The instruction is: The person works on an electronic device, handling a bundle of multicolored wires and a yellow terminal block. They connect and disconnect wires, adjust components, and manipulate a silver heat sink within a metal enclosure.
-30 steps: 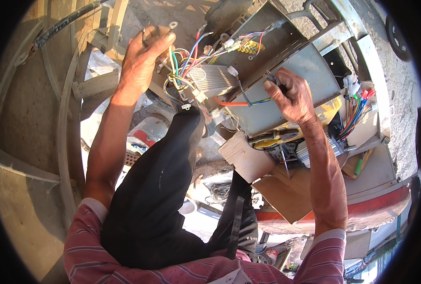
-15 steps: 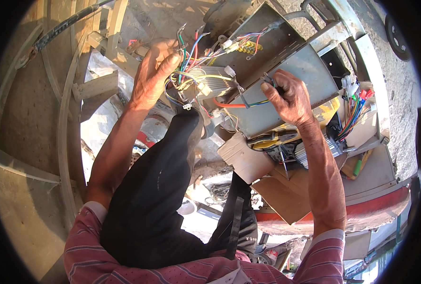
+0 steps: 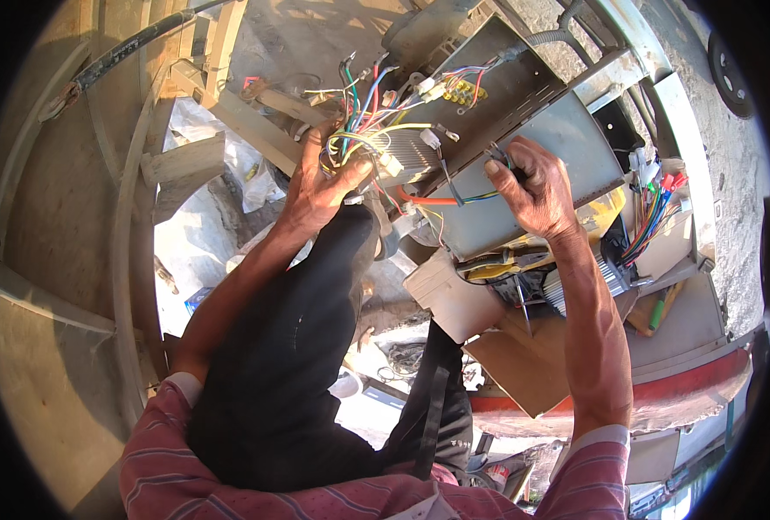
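My left hand [image 3: 322,184] is closed round the near left end of a finned metal controller box [image 3: 408,157]. From that end fans a bundle of coloured wires [image 3: 364,113], with bare lugs and white plugs; the thumb lies across its lower part. My right hand [image 3: 538,188] pinches the end of a thin cable with blue and green-yellow wires [image 3: 480,198], which comes out of an orange sleeve [image 3: 428,201]. What sits at its fingertips is small and dark, partly hidden. Below this hand lies a grey metal panel [image 3: 567,143].
Behind the controller stands an open metal box [image 3: 510,69] with a yellow terminal strip [image 3: 464,93] in it. Pliers [image 3: 523,258], cardboard [image 3: 454,299] and a second finned unit [image 3: 575,286] lie at near right. Another wire bundle [image 3: 649,221] is farther right; wooden framing [image 3: 129,217] rises at left.
My left hand has shifted right and nearer to me along the controller, its thumb now over the wires. My right hand keeps its pinch, almost in place.
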### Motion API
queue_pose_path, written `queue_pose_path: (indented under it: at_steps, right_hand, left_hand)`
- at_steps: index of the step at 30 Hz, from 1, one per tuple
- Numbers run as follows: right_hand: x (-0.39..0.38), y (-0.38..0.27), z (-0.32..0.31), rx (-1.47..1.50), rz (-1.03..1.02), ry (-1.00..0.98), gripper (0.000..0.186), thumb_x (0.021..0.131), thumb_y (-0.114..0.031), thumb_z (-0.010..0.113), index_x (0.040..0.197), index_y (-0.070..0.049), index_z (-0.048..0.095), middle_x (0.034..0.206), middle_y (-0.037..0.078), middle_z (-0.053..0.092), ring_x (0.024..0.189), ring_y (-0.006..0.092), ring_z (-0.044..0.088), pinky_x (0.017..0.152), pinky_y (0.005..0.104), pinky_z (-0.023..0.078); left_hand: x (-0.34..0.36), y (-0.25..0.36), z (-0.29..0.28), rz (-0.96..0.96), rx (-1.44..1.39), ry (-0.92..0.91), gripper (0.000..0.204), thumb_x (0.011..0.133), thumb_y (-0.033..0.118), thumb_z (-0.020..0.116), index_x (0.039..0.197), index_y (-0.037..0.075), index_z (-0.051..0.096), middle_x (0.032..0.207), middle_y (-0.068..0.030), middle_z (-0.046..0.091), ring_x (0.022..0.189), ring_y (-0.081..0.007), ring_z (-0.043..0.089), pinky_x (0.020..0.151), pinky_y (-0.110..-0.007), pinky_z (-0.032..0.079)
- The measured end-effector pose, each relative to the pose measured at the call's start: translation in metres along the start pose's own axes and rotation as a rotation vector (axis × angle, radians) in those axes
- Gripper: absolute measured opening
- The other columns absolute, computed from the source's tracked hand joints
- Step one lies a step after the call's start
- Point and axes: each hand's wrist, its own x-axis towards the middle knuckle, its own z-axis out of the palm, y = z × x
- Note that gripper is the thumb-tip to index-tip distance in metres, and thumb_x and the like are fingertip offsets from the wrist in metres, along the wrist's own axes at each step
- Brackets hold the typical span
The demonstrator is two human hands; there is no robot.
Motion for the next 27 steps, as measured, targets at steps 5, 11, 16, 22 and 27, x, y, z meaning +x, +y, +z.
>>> queue_pose_path:
  at_steps: [5, 11, 16, 22, 27]
  right_hand:
    - [0.0, -0.002, -0.002, -0.041, 0.042, -0.046, 0.034, 0.097, -0.034, 0.068, 0.1, 0.0, 0.071, 0.091, 0.017, 0.067, 0.081, 0.041, 0.064, 0.071, 0.0427, 0.052]
    - [0.0, -0.001, -0.001, -0.041, 0.013, -0.018, 0.034, 0.097, -0.034, 0.068, 0.097, 0.0, 0.07, 0.09, 0.018, 0.066, 0.08, 0.0418, 0.063, 0.07, 0.0424, 0.052]
    - [0.0, -0.001, -0.002, -0.107, 0.077, -0.075, 0.035, 0.096, -0.035, 0.068, 0.096, 0.0, 0.069, 0.09, 0.018, 0.066, 0.081, 0.0421, 0.063, 0.071, 0.0427, 0.052]
    - [-0.002, -0.001, -0.001, -0.044, 0.058, -0.034, 0.036, 0.096, -0.035, 0.067, 0.093, 0.0, 0.068, 0.09, 0.018, 0.065, 0.081, 0.042, 0.063, 0.071, 0.043, 0.052]
    - [-0.001, 0.003, 0.006, 0.028, -0.026, 0.051, 0.05, 0.098, -0.038, 0.069, 0.076, 0.001, 0.046, 0.071, 0.013, 0.04, 0.064, 0.0304, 0.039, 0.059, 0.0425, 0.037]
  left_hand:
    - [0.014, -0.003, -0.004, -0.031, 0.03, -0.032, 0.055, 0.096, 0.02, 0.077, 0.139, -0.001, 0.051, 0.121, -0.0099, 0.067, 0.114, -0.0193, 0.062, 0.101, -0.036, 0.049]
    - [0.014, 0.003, -0.008, 0.074, 0.22, -0.034, 0.05, 0.095, 0.023, 0.078, 0.134, -0.001, 0.057, 0.119, -0.0114, 0.07, 0.111, -0.02, 0.064, 0.1, -0.037, 0.05]
    - [0.021, 0.022, -0.018, 0.26, 0.287, -0.11, 0.048, 0.096, 0.028, 0.076, 0.131, -0.001, 0.06, 0.119, -0.0127, 0.072, 0.108, -0.0239, 0.067, 0.098, -0.039, 0.051]
    - [0.042, 0.045, -0.036, 0.129, 0.378, -0.097, 0.047, 0.099, 0.044, 0.067, 0.122, 0.003, 0.068, 0.107, -0.0138, 0.075, 0.099, -0.029, 0.069, 0.09, -0.041, 0.052]
    - [0.065, 0.047, -0.051, 0.0, 0.358, -0.124, 0.052, 0.099, 0.048, 0.066, 0.121, 0.002, 0.072, 0.098, -0.0082, 0.075, 0.095, -0.0157, 0.067, 0.086, -0.035, 0.051]
